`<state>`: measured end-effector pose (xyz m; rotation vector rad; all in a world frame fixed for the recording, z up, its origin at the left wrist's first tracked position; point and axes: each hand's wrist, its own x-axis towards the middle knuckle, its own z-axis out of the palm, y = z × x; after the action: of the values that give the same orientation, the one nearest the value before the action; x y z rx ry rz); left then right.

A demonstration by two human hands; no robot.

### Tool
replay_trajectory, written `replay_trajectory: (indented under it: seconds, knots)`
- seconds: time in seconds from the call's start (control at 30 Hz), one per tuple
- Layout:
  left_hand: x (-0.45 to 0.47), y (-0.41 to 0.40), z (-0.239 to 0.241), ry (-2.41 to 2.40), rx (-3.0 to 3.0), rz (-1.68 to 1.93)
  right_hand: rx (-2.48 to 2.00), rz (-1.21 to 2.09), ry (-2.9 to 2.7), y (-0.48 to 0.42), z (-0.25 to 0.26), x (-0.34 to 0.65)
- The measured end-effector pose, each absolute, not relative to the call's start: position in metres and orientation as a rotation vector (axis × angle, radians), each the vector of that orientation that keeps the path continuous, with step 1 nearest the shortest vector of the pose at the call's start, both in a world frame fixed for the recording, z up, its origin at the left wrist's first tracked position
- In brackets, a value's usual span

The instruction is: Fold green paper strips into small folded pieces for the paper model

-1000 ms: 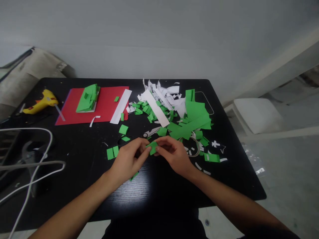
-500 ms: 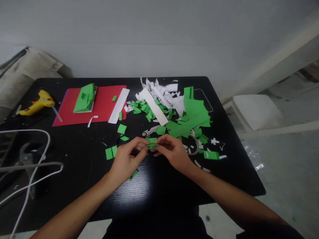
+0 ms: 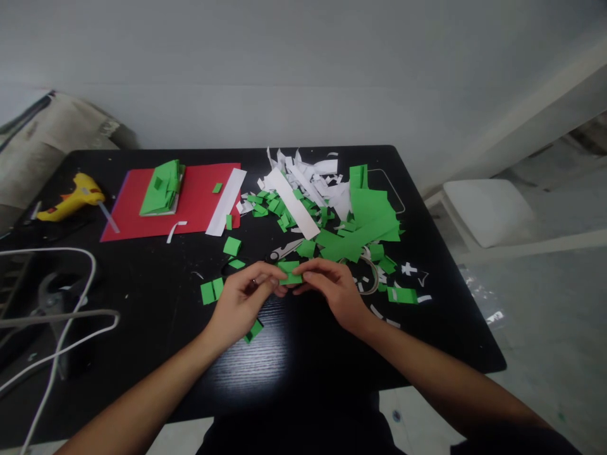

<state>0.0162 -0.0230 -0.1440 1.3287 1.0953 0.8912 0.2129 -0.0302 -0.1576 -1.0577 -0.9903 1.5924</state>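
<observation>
Both hands meet over the middle of the black table (image 3: 142, 303). My left hand (image 3: 244, 302) and my right hand (image 3: 329, 292) pinch a small folded green paper piece (image 3: 290, 272) between fingertips, one on each end. Scissors (image 3: 284, 251) lie just behind the hands, partly hidden. A small green scrap (image 3: 255, 329) lies under my left wrist. Two green squares (image 3: 213, 290) sit to the left of my left hand.
A heap of green and white paper cuttings (image 3: 332, 208) covers the table's back right. A red sheet (image 3: 190, 199) at back left carries a stack of green pieces (image 3: 164, 186). A yellow glue gun (image 3: 71, 196) and white cables (image 3: 57, 316) lie at left.
The green piece has been turned and flattened between my fingertips; my hands have drawn slightly closer together and lower toward the table.
</observation>
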Motion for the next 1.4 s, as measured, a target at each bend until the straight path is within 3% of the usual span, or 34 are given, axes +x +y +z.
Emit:
replay_trajectory:
  seconds: [0.4,1.4]
  knots:
    - [0.021,-0.027,-0.159,1.156,1.524,1.035,-1.208,1.478,-1.041,-0.035,-0.162,0.207]
    - [0.015,-0.027,-0.164,1.202,1.664,0.982,-1.209,1.297,-1.224,-0.034,-0.169,0.208]
